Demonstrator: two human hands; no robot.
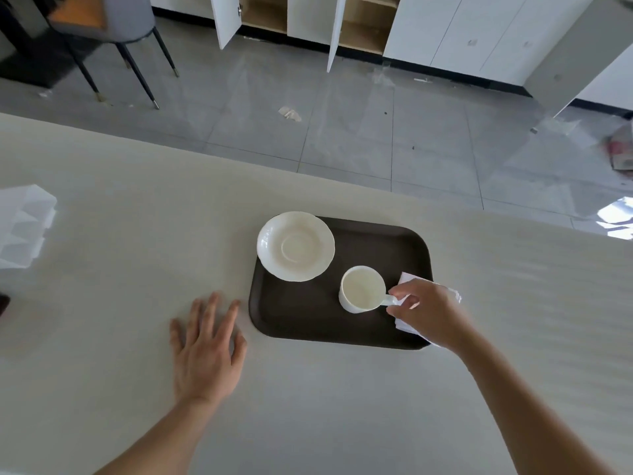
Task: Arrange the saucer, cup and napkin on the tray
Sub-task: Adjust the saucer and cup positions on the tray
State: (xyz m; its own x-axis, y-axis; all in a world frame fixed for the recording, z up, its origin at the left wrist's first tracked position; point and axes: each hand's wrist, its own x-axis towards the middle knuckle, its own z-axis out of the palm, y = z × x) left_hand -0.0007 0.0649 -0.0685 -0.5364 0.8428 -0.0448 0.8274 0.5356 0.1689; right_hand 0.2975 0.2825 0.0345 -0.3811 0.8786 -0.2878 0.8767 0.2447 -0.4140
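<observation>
A dark brown tray lies on the pale table. A white scalloped saucer rests over the tray's far left corner, partly overhanging the rim. A white cup stands upright on the tray right of centre, its handle pointing right. My right hand pinches that handle with thumb and fingers. A folded white napkin lies under my right hand at the tray's right edge, mostly hidden. My left hand lies flat on the table just left of the tray, fingers spread, holding nothing.
A crumpled white plastic pack sits at the table's left edge, with a dark object below it. Beyond the table's far edge are grey floor tiles, a grey chair and open white cabinets.
</observation>
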